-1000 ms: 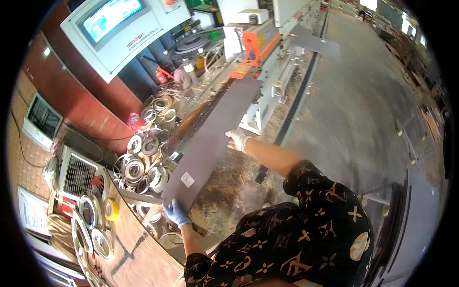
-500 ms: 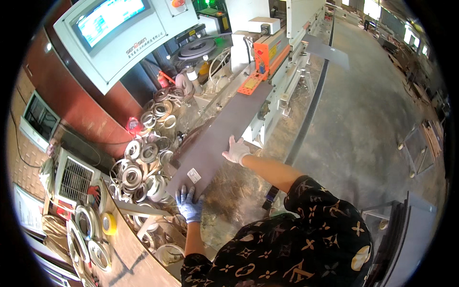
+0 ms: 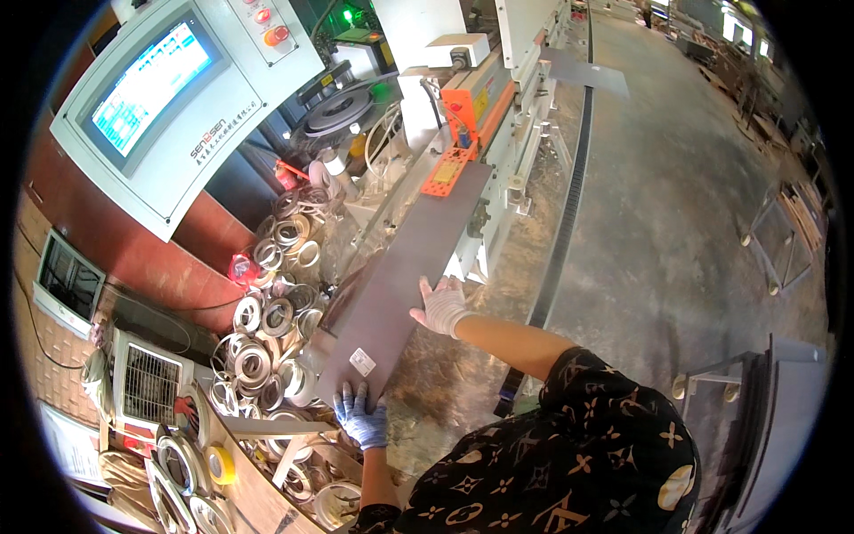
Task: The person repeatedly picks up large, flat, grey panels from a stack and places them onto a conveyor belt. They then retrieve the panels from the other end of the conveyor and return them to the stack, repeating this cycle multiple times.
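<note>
A long, narrow dark grey-brown panel (image 3: 396,258) runs from my hands up to an orange-and-white machine (image 3: 471,102), its far end by the orange guard plate (image 3: 447,172). My left hand (image 3: 360,418), in a blue glove, lies on the panel's near end with its fingers spread, just below a white label (image 3: 362,361). My right hand (image 3: 442,307), in a whitish glove, rests at the panel's right edge with the fingers apart. Neither hand is wrapped round anything. The panel's underside is hidden.
A control cabinet with a lit screen (image 3: 151,84) stands at the upper left. Several rolls of edge banding (image 3: 253,360) pile up left of the panel. A yellow tape roll (image 3: 220,465) sits on a wooden board. Stacked panels (image 3: 774,418) stand at the right.
The view has shifted, so the machine and cabinet sit further left and the panel and hands lower in the picture. Both hands stay on the panel.
</note>
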Demonstrator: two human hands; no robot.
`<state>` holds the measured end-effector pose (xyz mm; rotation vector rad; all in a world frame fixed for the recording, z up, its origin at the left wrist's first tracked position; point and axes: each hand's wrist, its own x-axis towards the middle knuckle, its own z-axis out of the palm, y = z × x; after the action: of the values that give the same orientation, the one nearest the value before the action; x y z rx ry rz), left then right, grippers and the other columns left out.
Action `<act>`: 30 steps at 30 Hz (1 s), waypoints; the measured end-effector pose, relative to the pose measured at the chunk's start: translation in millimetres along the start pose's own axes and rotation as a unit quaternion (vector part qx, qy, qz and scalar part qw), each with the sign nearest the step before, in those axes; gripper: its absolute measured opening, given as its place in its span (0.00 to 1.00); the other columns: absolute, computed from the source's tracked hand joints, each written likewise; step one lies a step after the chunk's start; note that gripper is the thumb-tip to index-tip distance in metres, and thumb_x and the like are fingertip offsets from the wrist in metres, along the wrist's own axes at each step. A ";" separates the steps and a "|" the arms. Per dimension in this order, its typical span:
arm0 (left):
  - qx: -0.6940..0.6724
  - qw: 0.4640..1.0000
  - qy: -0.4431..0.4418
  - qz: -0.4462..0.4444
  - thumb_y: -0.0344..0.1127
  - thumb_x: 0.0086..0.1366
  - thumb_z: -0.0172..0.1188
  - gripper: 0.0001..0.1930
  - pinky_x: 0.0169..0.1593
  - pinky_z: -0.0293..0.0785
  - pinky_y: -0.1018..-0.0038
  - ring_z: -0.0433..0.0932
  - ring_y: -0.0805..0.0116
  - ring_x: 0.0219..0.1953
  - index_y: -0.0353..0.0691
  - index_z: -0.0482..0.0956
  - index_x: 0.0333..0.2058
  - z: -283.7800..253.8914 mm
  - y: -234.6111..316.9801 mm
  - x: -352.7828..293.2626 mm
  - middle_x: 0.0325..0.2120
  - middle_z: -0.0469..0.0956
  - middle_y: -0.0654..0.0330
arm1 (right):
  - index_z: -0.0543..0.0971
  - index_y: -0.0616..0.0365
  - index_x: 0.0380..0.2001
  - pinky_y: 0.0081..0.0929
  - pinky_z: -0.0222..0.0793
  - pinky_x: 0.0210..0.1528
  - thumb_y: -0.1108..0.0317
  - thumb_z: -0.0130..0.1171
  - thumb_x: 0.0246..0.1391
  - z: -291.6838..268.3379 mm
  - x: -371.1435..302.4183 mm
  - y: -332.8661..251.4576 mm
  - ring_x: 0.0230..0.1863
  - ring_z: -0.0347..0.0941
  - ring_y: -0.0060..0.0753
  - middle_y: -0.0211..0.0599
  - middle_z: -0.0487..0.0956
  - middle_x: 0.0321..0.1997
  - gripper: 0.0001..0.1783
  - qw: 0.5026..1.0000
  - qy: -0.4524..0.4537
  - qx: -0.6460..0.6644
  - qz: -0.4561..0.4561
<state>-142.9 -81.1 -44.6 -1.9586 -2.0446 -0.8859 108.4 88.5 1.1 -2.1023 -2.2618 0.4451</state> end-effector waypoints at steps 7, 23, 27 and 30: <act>0.021 0.998 -0.045 -0.025 0.48 0.42 0.67 0.26 0.62 0.53 0.54 0.59 0.51 0.61 0.56 0.79 0.45 27.5 50.2 34.2 0.57 0.67 0.59 | 0.50 0.55 0.64 0.52 0.48 0.62 0.42 0.46 0.54 -23.5 32.6 42.3 0.62 0.59 0.56 0.65 0.58 0.62 0.42 0.998 0.021 0.055 0.018; -0.051 0.973 0.023 0.223 0.66 0.56 0.50 0.41 0.62 0.53 0.51 0.53 0.45 0.62 0.36 0.64 0.56 50.5 130.9 -11.6 0.63 0.51 0.47 | 0.70 0.51 0.53 0.36 0.67 0.52 0.55 0.51 0.53 78.7 -412.4 232.9 0.50 0.72 0.43 0.43 0.75 0.51 0.25 0.798 0.184 0.446 0.361; -0.247 0.903 -0.067 0.345 0.63 0.58 0.51 0.40 0.62 0.55 0.53 0.57 0.44 0.61 0.33 0.62 0.57 61.6 218.7 -67.9 0.62 0.53 0.45 | 0.72 0.49 0.51 0.39 0.66 0.53 0.56 0.53 0.49 115.3 -590.6 257.7 0.51 0.70 0.49 0.43 0.75 0.50 0.24 0.666 0.215 0.333 0.632; -0.356 0.839 -0.164 0.378 0.53 0.57 0.55 0.36 0.62 0.56 0.56 0.57 0.47 0.61 0.34 0.61 0.58 63.1 284.8 -133.4 0.61 0.55 0.45 | 0.74 0.54 0.46 0.38 0.66 0.52 0.57 0.56 0.48 187.6 -733.7 267.8 0.50 0.71 0.49 0.47 0.75 0.48 0.23 0.526 0.441 0.232 0.689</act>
<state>162.2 -173.6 -80.2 -3.1293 -0.8269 -1.2396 397.4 -652.9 -108.5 -2.3308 0.3075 -0.1185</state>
